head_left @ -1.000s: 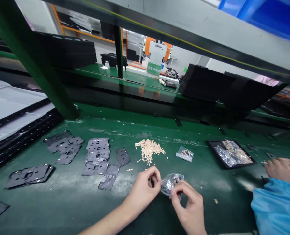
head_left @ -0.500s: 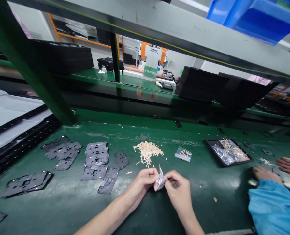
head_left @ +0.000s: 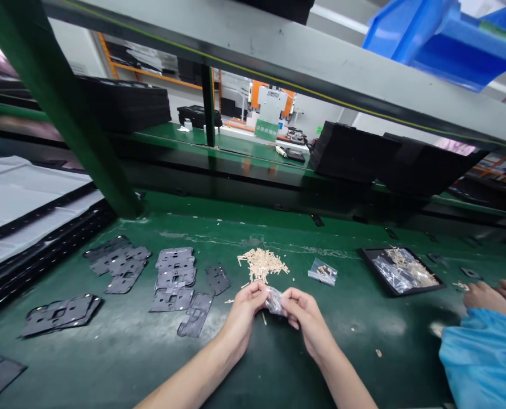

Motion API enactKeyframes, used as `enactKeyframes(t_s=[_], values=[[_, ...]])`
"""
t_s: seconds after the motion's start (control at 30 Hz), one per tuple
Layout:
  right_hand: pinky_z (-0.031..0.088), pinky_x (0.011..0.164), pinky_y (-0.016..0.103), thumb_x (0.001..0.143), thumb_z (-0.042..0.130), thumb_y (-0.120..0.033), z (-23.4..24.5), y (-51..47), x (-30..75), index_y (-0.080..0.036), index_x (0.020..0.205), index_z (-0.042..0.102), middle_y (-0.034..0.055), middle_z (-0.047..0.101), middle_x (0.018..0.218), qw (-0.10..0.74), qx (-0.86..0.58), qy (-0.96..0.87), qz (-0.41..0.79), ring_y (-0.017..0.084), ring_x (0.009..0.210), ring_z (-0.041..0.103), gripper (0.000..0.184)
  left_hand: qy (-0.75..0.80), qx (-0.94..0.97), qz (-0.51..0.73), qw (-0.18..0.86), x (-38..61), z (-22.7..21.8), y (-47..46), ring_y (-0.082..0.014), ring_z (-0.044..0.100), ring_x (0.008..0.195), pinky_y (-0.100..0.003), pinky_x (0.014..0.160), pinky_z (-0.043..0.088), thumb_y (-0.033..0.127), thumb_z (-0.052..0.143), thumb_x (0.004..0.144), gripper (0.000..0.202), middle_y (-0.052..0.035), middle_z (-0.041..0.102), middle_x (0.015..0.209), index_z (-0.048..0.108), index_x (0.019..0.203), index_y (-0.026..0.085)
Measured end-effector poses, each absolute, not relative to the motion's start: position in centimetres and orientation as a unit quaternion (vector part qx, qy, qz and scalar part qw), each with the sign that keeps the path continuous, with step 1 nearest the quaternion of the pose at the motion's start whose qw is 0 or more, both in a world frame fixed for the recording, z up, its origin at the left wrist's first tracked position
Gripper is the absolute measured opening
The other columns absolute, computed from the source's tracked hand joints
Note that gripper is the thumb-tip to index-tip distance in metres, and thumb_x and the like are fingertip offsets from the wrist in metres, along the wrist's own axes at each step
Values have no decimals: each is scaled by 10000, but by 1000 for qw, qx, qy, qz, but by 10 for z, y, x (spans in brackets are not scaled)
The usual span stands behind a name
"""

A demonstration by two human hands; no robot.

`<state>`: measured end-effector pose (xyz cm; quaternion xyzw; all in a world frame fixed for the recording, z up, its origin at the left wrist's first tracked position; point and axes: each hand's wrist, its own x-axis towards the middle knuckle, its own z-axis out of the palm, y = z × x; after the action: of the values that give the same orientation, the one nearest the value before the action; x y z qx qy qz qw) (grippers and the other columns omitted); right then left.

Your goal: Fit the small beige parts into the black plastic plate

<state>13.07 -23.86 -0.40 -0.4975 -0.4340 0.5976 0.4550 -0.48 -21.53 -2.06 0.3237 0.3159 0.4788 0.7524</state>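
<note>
Between my hands is a small clear plastic bag (head_left: 274, 301), pinched from both sides just above the green table. My left hand (head_left: 249, 304) grips its left edge with thumb and fingers. On the other edge, my right hand (head_left: 302, 309) closes its fingers; what lies inside the bag is hard to make out. Right behind them lies a loose pile of small beige strips (head_left: 262, 263). A second clear bag (head_left: 322, 272) with a few beige and dark pieces rests to the right of the pile.
Flat black plates with cut-outs (head_left: 175, 271) lie in groups on the left. A black tray (head_left: 366, 262) at right holds clear bags and beige strips. Beside it are a co-worker's hands and blue sleeve (head_left: 483, 352). A green post (head_left: 95, 136) and grey shelf beam (head_left: 253, 51) stand ahead.
My hands have moved slightly away from me with the bag, which now lies flatter between them. The co-worker's hands have shifted, and the whole view has moved a little.
</note>
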Motion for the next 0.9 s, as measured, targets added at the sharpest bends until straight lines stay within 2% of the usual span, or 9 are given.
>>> enactKeyframes(t_s=[0.1, 0.23, 0.37, 0.43, 0.53, 0.63, 0.77, 0.9], values=[[130, 380, 176, 715, 636, -349, -12, -231, 130, -152, 619, 501, -51, 429, 510, 461, -495, -431, 597, 46, 414, 251, 257, 297, 334, 466, 764, -5, -19, -213, -124, 471, 561, -229, 587, 362, 295, 639, 706, 231, -9, 529, 580, 512, 606, 130], [179, 381, 174, 717, 631, -361, -14, -226, 127, -160, 615, 479, -44, 431, 514, 480, -487, -440, 582, 56, 420, 281, 272, 286, 366, 451, 762, -5, -15, -209, -130, 470, 526, -232, 553, 357, 328, 656, 695, 260, -17, 541, 554, 530, 588, 127], [263, 414, 180, 755, 579, -414, -10, -230, 126, -179, 658, 468, -47, 403, 554, 513, -477, -470, 537, 76, 465, 329, 277, 311, 397, 492, 710, -8, -13, -205, -160, 506, 663, -241, 659, 383, 294, 695, 668, 208, -20, 578, 655, 576, 601, 137], [295, 425, 183, 724, 617, -393, -11, -232, 125, -176, 690, 495, -34, 440, 600, 510, -475, -497, 517, 85, 497, 370, 251, 334, 399, 517, 680, -9, -15, -203, -156, 492, 690, -224, 664, 378, 254, 719, 639, 181, -6, 564, 668, 583, 595, 143], [311, 419, 184, 683, 653, -302, -18, -232, 123, -176, 698, 508, -24, 480, 638, 505, -495, -523, 477, 91, 512, 403, 193, 356, 387, 528, 666, -9, -20, -203, -143, 477, 628, -220, 595, 384, 274, 699, 657, 180, 5, 542, 631, 577, 636, 144], [321, 432, 194, 695, 605, -220, -23, -229, 120, -178, 669, 502, -28, 483, 607, 514, -535, -527, 415, 96, 502, 411, 114, 357, 375, 523, 677, -6, -23, -205, -143, 494, 610, -235, 581, 402, 321, 668, 683, 211, -8, 560, 648, 563, 665, 140], [314, 451, 206, 685, 570, -166, -18, -232, 119, -178, 676, 564, -15, 512, 647, 525, -577, -531, 330, 98, 507, 404, 16, 349, 377, 518, 684, -7, -19, -206, -131, 488, 595, -221, 594, 374, 306, 686, 662, 223, 1, 544, 603, 550, 625, 133], [339, 479, 215, 683, 582, -192, -9, -235, 125, -182, 708, 610, 41, 573, 876, 529, -584, -534, 306, 118, 602, 457, 39, 330, 386, 513, 692, -10, -14, -205, -121, 466, 593, -208, 592, 344, 290, 686, 671, 222, 16, 522, 595, 536, 609, 139]])
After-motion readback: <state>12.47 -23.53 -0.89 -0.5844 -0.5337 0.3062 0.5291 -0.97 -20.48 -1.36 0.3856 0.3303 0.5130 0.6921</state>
